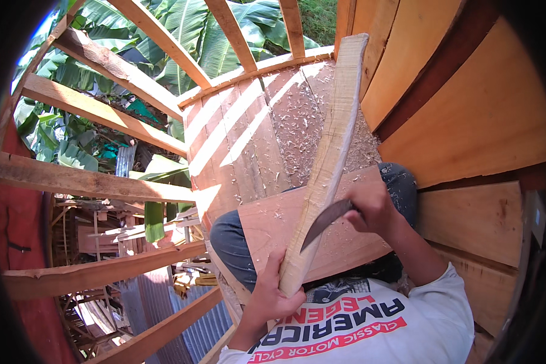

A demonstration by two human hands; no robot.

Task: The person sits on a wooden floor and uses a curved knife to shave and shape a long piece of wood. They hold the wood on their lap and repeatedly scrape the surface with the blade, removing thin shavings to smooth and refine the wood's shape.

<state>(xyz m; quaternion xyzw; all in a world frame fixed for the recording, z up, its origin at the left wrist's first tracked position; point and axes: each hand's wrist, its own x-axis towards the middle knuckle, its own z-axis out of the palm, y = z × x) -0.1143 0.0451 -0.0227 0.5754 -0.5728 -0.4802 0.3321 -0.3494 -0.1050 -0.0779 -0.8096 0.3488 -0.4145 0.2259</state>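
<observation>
A long, slightly curved piece of pale wood (330, 142) slants from my lap up toward the far wall. My left hand (276, 291) is wrapped round its near end. In my right hand (370, 208) is a knife (327, 223) with a broad dark blade; its handle is mostly hidden by my fingers. The blade lies across the wood's right edge, its tip pointing toward my left hand. Under the wood, a flat wooden board (355, 242) rests across my legs, with a few shavings on it.
Curled shavings (297, 121) litter the plank floor (230, 139) ahead. Wooden railing slats (103, 182) run along the left and front, with banana leaves (206, 42) beyond. Close on the right stands a plank wall (467, 109). Corrugated metal sheets (158, 303) lie below the railing.
</observation>
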